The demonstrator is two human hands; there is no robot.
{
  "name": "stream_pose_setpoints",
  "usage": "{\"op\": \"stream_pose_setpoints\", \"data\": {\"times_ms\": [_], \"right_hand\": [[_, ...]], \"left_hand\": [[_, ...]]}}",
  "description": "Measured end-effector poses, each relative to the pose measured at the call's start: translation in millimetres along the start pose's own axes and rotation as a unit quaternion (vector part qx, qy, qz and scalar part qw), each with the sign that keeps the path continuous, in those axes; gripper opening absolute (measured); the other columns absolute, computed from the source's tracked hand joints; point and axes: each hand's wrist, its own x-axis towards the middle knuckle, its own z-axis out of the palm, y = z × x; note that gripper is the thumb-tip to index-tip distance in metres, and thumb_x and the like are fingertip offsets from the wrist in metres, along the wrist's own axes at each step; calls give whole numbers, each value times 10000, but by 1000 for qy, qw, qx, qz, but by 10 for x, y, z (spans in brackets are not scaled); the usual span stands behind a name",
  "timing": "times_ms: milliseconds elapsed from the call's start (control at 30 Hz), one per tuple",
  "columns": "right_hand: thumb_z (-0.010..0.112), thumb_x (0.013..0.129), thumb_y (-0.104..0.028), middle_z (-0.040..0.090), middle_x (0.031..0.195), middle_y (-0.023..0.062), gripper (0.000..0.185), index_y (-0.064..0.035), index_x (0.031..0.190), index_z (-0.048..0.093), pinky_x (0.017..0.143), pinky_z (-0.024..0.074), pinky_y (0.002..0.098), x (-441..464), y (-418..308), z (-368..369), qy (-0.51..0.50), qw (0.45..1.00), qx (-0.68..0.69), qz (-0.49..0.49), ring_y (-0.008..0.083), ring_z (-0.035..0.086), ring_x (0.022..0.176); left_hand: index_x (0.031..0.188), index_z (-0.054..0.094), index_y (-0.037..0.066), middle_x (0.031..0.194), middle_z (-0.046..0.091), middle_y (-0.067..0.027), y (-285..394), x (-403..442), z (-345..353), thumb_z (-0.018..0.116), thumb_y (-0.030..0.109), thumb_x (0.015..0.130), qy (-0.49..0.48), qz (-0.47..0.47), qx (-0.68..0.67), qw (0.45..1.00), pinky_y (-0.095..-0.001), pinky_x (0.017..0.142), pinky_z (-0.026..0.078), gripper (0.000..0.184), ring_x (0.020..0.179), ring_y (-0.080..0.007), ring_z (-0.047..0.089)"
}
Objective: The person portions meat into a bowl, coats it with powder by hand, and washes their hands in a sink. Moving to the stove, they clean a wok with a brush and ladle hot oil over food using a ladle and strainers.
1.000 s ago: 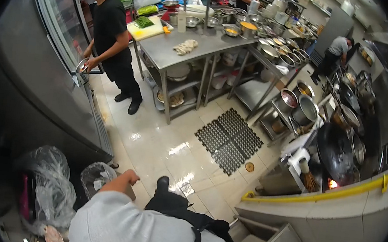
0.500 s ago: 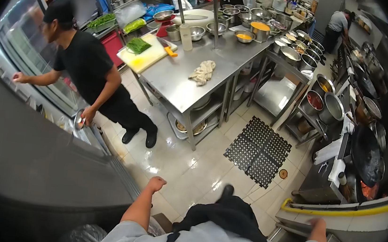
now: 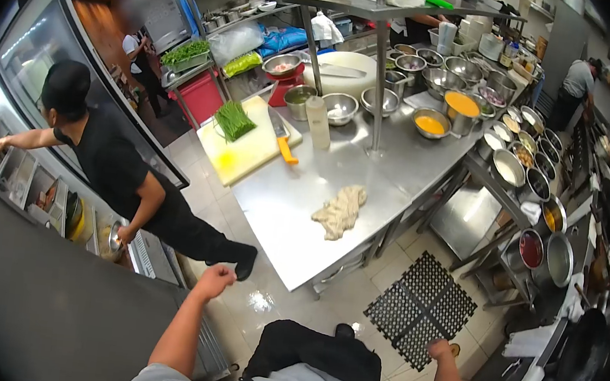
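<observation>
My left hand (image 3: 216, 282) hangs over the tiled floor at lower centre-left, fingers curled, near a co-worker's shoe in the view; what is in it, if anything, is too small to tell. My right hand (image 3: 440, 348) is low over the black floor mat (image 3: 422, 307), its fingers curled and partly hidden. Ahead stands a steel table (image 3: 272, 220) with a crumpled cloth (image 3: 339, 211) near its front. On its left lie a cutting board (image 3: 228, 161), green chives (image 3: 235, 121) and an orange-handled knife (image 3: 285, 148). A squeeze bottle (image 3: 318, 123) stands upright beside them.
At left, a person in black (image 3: 111, 163) reaches into an open refrigerated counter (image 3: 44, 196), holding a metal bowl (image 3: 116, 236). A wok (image 3: 585, 354) sits at the right. Another person (image 3: 578, 79) bends at the far right; one more (image 3: 140, 61) stands beyond the doorway.
The view has moved forward, so the table looks nearer. My right hand has come into view since the earliest frame. The person in black now reaches into the refrigerated counter.
</observation>
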Motion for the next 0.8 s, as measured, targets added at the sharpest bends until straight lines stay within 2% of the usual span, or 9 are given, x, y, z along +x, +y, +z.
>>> {"op": "stream_pose_setpoints", "data": {"times_ms": [67,167,300,400,600,667,733,767,800], "right_hand": [[633,783,-196,658,965,153,321,39,1000,620,766,495,395,-6,-286,20,87,990,88,-66,310,629,862],[656,771,-160,654,913,129,288,40,976,623,732,491,363,-265,-608,-16,19,964,266,-24,251,624,822],[698,769,-223,654,960,172,351,52,974,626,775,477,383,-639,-348,214,22,999,1,49,296,619,899],[712,738,-370,591,1187,202,552,27,1110,618,958,428,347,-1228,75,464,-64,977,8,203,299,552,1127],[652,802,-312,573,1203,203,518,27,1181,551,817,476,378,-1994,670,1074,-175,925,143,306,291,585,1027],[618,832,-288,556,1221,209,499,29,1207,522,750,499,401,-2105,810,1211,-210,932,199,217,296,596,986],[585,862,-263,539,1239,215,481,31,1232,493,683,521,425,-2012,1065,1475,-194,921,328,-79,302,608,944],[677,810,-250,543,1237,169,614,-4,1317,432,617,526,428,-1602,1309,1755,-254,901,271,226,274,637,973],[687,793,-294,569,1208,168,594,-2,1268,485,726,495,391,-1521,1025,1564,-238,908,229,258,269,614,1016]], "left_hand": [[924,611,5,742,636,-35,506,658,-161,615,169,837,48,38,-12,998,-249,594,453,186,651,-108,576],[948,601,2,743,634,-55,1329,1690,-264,594,184,855,123,117,-75,983,-251,593,458,204,648,-117,583],[896,613,-12,769,647,-88,2335,3566,-366,598,230,854,142,192,-105,965,-287,633,482,246,723,-164,638],[862,625,-32,824,663,-178,2930,4922,-406,598,317,835,303,210,-38,929,-363,686,503,351,728,-295,654],[870,641,-34,855,650,-203,3360,6113,-796,539,290,841,259,43,-142,954,-390,570,490,341,671,-293,654],[951,619,-57,819,642,-161,3348,6458,-650,563,211,821,192,1,-148,970,-329,482,471,303,624,-246,651],[994,578,-85,855,640,-174,3453,6127,-608,596,179,802,161,32,-291,942,-328,463,491,327,614,-280,649],[994,578,-85,855,640,-174,3412,6009,-612,596,179,802,161,32,-291,942,-328,463,491,327,614,-280,649],[998,569,-90,872,637,-177,3469,5997,-613,602,184,804,171,43,-339,924,-345,465,508,338,616,-282,649]]}}
